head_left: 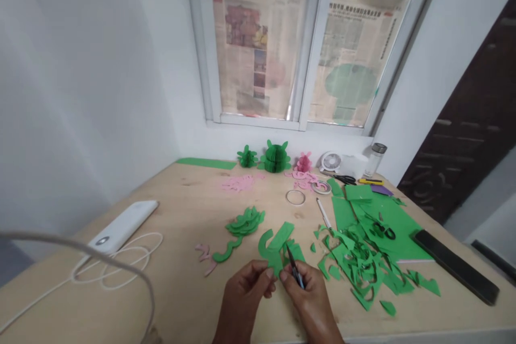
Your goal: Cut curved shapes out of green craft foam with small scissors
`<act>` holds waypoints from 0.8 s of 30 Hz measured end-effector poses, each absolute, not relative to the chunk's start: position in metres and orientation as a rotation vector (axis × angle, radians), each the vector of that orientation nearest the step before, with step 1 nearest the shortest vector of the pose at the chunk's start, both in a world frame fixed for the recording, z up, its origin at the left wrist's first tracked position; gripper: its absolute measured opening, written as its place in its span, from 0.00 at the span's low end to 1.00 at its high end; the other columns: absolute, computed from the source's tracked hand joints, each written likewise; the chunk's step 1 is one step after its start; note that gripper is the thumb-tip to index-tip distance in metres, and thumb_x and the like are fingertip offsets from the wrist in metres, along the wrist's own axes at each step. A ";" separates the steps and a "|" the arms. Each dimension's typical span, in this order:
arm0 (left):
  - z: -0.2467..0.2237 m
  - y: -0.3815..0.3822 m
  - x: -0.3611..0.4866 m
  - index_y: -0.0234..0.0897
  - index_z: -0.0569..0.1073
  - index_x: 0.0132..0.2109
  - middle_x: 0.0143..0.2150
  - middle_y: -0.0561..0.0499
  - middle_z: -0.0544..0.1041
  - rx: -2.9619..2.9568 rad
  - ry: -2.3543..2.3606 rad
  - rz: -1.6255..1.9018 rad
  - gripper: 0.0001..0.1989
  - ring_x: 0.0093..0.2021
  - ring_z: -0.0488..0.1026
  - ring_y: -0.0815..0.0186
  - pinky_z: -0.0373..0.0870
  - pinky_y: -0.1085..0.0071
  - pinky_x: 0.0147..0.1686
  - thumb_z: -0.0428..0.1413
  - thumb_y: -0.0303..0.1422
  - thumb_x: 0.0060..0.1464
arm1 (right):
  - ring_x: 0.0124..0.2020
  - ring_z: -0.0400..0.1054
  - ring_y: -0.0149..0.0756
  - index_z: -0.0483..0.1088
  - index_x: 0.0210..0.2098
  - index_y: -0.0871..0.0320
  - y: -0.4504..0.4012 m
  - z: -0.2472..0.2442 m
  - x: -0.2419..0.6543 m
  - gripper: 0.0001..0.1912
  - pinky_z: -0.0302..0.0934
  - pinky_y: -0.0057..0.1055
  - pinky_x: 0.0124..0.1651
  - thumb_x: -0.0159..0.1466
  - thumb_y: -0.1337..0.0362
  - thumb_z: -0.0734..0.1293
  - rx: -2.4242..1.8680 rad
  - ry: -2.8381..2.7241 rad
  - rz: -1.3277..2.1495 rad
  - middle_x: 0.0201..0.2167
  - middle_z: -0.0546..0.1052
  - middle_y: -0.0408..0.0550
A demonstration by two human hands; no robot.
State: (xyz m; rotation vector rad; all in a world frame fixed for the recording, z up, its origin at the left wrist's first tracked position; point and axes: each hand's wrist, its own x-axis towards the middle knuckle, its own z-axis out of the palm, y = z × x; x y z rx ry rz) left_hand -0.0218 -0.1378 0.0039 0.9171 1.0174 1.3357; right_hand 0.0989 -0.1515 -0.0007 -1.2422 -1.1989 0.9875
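Near the front middle of the table, my left hand pinches the lower end of a green paper piece with a curved arm. My right hand touches the same piece with its thumb and forefinger. A dark pointed tool, seemingly a pen or small scissors, lies in my right hand with its tip pointing up and away. Behind the held piece are more green paper pieces. To the left lies a stack of wavy green cutouts, with a green curved strip touching it.
Green scraps cover the right side, beside a black case. A power bank with a white cable lies left. Honeycomb paper figures, a small fan and a bottle stand at the back. A white pen lies mid-table.
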 end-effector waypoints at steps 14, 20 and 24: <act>0.008 -0.149 -0.023 0.34 0.73 0.22 0.14 0.52 0.72 0.840 1.012 1.344 0.14 0.17 0.66 0.70 0.65 0.75 0.19 0.67 0.39 0.32 | 0.21 0.51 0.30 0.68 0.19 0.60 -0.166 0.000 0.099 0.16 0.48 0.27 0.23 0.55 0.55 0.69 -1.228 -1.188 0.928 0.16 0.60 0.40; 0.007 -0.154 -0.016 0.34 0.73 0.24 0.16 0.52 0.72 0.773 1.009 1.327 0.17 0.19 0.68 0.68 0.66 0.74 0.18 0.68 0.41 0.29 | 0.19 0.50 0.29 0.68 0.19 0.60 -0.169 -0.001 0.100 0.20 0.47 0.27 0.21 0.54 0.50 0.69 -1.220 -1.163 0.951 0.15 0.60 0.40; 0.007 -0.158 -0.014 0.35 0.70 0.22 0.15 0.53 0.71 0.739 1.025 1.387 0.16 0.18 0.67 0.69 0.64 0.75 0.18 0.68 0.39 0.30 | 0.21 0.52 0.31 0.67 0.18 0.59 -0.169 -0.004 0.097 0.21 0.47 0.27 0.21 0.54 0.47 0.68 -1.199 -1.167 0.975 0.16 0.61 0.42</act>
